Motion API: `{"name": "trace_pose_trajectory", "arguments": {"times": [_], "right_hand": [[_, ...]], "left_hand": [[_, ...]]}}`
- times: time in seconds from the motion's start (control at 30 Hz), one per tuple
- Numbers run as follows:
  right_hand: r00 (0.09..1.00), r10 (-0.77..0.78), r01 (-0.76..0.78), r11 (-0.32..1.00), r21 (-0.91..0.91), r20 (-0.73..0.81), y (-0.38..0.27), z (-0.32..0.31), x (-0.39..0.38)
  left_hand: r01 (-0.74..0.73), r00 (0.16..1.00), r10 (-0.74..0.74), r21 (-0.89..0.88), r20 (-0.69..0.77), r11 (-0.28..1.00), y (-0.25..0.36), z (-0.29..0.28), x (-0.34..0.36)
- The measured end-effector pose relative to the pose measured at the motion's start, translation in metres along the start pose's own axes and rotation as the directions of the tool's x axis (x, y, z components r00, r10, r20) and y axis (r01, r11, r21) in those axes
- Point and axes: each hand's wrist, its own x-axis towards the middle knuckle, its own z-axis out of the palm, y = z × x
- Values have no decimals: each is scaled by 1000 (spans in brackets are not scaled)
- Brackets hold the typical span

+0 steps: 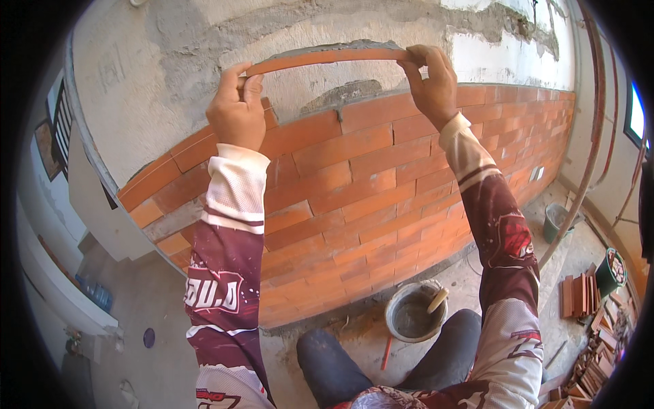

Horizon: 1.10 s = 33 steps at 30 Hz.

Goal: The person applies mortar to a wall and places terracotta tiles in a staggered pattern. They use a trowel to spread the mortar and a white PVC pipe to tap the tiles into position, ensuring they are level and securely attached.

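Between my two raised hands I hold a long, thin orange brick tile (323, 60) by its ends, with its narrow edge toward me. Grey mortar (340, 47) shows along its far upper side. My left hand (237, 109) pinches the left end between thumb and fingers. The right end is gripped the same way by my right hand (430, 80). Below the tile, the brick-tile wall (347, 184) rises in staggered rows to an uneven top course. Bare plaster (197, 82) with grey mortar smears lies behind my hands. Whether the tile touches the plaster, I cannot tell.
A bucket of grey mortar (409, 313) with a wooden-handled tool (437, 300) stands between my knees. Stacked tiles (579, 294), broken pieces (599, 361) and a dark green bucket (611, 271) are at right. Upright poles (591, 129) stand by the right wall. Another bucket (555, 219) sits beyond.
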Motion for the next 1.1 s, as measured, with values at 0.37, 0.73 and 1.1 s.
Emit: {"name": "trace_pose_trajectory", "arguments": {"times": [0.37,0.73,1.1], "right_hand": [[996,-28,40,991,-131,87,-47,-92,-134],[942,202,-155,970,-185,269,-77,-151,-278],[701,565,-503,824,-260,435,-86,-141,-350]], "left_hand": [[660,609,-686,-734,397,161,49,-9,-137],[817,120,-481,-362,868,-448,47,-20,-339],[790,-6,-467,-282,884,-545,42,-34,-394]]}}
